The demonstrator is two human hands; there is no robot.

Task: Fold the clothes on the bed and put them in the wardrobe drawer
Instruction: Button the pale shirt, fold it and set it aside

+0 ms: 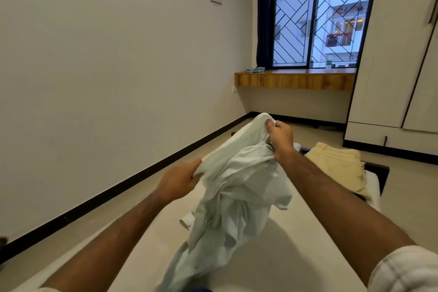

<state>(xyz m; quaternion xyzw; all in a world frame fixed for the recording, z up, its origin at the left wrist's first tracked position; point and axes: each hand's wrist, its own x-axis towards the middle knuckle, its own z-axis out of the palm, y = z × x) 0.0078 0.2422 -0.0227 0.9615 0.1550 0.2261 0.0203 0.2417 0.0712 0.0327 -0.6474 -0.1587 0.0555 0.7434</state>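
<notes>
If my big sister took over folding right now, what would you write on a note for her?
Left hand: pinching the left edge of the pale shirt.
Right hand: gripping the shirt's top edge, raised higher.
The shirt hangs crumpled between both hands above the bed, not folded yet.
Beige trousers lie at the far end of the bed; they look flattened, maybe folded.
The wardrobe stands to the right, its bottom drawer shut.
Left to do: shake out and fold the shirt, then put the clothes in the drawer.
</notes>
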